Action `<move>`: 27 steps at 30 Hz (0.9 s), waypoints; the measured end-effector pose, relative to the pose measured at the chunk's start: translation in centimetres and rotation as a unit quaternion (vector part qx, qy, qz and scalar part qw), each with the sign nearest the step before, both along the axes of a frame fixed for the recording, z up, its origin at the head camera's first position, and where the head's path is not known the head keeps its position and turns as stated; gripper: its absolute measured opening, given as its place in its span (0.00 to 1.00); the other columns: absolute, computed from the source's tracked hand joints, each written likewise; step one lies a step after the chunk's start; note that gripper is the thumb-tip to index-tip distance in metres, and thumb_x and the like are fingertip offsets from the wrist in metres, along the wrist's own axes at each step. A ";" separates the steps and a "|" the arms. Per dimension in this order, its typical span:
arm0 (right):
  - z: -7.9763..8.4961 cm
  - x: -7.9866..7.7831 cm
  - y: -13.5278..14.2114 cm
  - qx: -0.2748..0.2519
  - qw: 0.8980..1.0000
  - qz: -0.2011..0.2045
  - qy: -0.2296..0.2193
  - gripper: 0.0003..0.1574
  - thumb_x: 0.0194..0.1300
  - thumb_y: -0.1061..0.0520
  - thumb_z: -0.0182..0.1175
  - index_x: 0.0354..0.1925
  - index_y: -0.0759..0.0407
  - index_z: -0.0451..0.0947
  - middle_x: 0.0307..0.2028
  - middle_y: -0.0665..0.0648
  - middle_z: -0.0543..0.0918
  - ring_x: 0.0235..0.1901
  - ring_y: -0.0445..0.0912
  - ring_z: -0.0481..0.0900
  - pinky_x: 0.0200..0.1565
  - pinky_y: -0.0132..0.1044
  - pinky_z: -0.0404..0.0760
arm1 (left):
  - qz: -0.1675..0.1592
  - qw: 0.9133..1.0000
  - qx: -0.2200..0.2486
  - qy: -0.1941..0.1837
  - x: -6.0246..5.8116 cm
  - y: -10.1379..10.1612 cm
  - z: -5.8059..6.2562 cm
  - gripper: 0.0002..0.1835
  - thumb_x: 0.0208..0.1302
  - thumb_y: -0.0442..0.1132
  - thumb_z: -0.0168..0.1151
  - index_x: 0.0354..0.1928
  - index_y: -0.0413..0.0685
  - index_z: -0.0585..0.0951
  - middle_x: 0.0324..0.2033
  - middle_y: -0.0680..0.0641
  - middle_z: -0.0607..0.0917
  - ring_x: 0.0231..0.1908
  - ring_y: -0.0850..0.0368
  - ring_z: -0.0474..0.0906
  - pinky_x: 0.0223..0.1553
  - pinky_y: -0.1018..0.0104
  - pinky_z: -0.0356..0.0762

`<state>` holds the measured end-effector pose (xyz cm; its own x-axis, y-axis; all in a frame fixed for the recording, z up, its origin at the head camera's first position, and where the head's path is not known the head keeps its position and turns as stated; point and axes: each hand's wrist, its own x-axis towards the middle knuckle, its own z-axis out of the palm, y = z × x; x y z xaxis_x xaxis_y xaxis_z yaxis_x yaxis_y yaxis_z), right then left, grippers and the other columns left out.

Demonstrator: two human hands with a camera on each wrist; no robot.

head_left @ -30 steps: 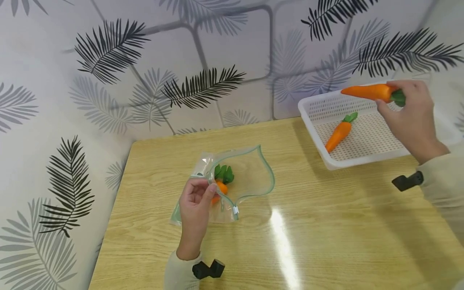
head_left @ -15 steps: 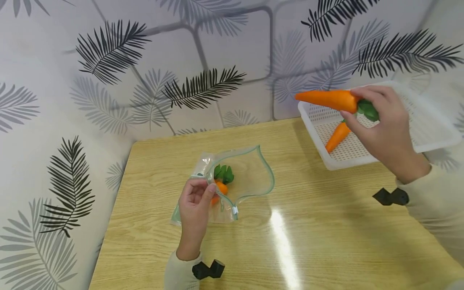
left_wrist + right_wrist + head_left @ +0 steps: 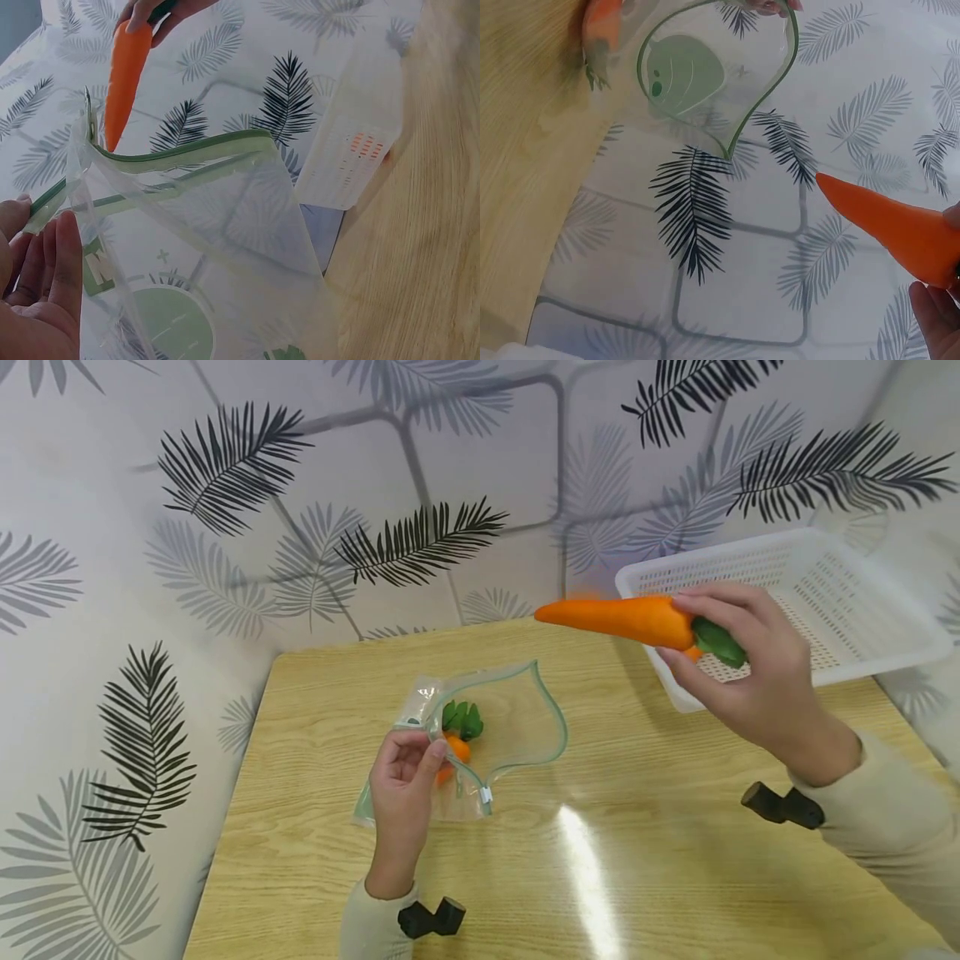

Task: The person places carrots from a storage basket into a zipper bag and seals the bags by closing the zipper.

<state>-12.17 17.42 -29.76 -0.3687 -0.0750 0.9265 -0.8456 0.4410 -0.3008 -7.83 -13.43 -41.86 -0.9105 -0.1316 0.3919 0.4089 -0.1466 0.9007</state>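
My left hand pinches the rim of a clear zip bag with green edging, its mouth spread wide. Inside the bag lies a carrot with green leaves, seen through the plastic. My right hand holds another orange carrot by its leafy end, thumb below and fingers above. The tip of that carrot points left, in the air between the basket and the bag. In the right wrist view the held carrot is apart from the bag's green-edged mouth.
A white perforated basket stands at the back right of the wooden table. Part of one more carrot shows in it behind my right hand. A leaf-patterned wall covering rises behind the table. A white slider sits on the bag's edge.
My right hand has carried the carrot left and down, from over the basket toward the bag. My left hand and the bag have stayed in place.
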 end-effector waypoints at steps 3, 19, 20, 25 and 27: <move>-0.2 0.5 -0.5 0.002 1.000 0.021 0.003 0.28 0.53 0.45 0.61 0.37 0.71 0.77 0.36 0.66 0.78 0.38 0.53 0.75 0.46 0.26 0.74 | 0.002 1.000 -0.003 -0.002 0.1 0.0 0.1 0.10 0.57 0.26 0.57 0.40 0.30 0.70 0.32 0.41 0.76 0.31 0.52 0.75 0.34 0.54 0.79; -2.1 1.0 -1.9 0.062 0.982 0.171 -0.049 0.25 0.55 0.50 0.61 0.39 0.73 0.76 0.37 0.65 0.78 0.38 0.49 0.74 0.42 0.27 0.74 | 0.004 1.000 -0.010 -0.005 0.2 0.0 0.0 0.10 0.57 0.26 0.56 0.40 0.31 0.70 0.32 0.40 0.75 0.31 0.52 0.75 0.35 0.56 0.79; -2.1 1.0 -2.0 0.067 0.980 0.177 -0.054 0.25 0.55 0.51 0.61 0.40 0.73 0.76 0.38 0.65 0.78 0.39 0.49 0.74 0.42 0.27 0.74 | 0.004 1.000 -0.010 -0.005 0.2 0.0 0.0 0.10 0.57 0.27 0.56 0.40 0.31 0.70 0.32 0.40 0.75 0.31 0.52 0.75 0.34 0.55 0.79; -2.2 1.2 -2.5 0.095 0.972 0.202 -0.078 0.23 0.56 0.53 0.61 0.41 0.72 0.76 0.39 0.63 0.77 0.40 0.49 0.74 0.44 0.29 0.74 | 0.003 1.000 -0.011 -0.007 0.1 0.1 0.1 0.10 0.57 0.27 0.57 0.40 0.31 0.70 0.32 0.41 0.75 0.31 0.51 0.75 0.34 0.52 0.78; -2.2 1.3 -2.7 0.106 0.968 0.208 -0.088 0.21 0.56 0.54 0.61 0.41 0.72 0.75 0.39 0.63 0.77 0.40 0.49 0.74 0.45 0.29 0.74 | 0.001 1.000 -0.009 -0.004 0.1 0.1 0.2 0.10 0.57 0.26 0.57 0.40 0.31 0.70 0.32 0.41 0.75 0.30 0.51 0.75 0.34 0.52 0.78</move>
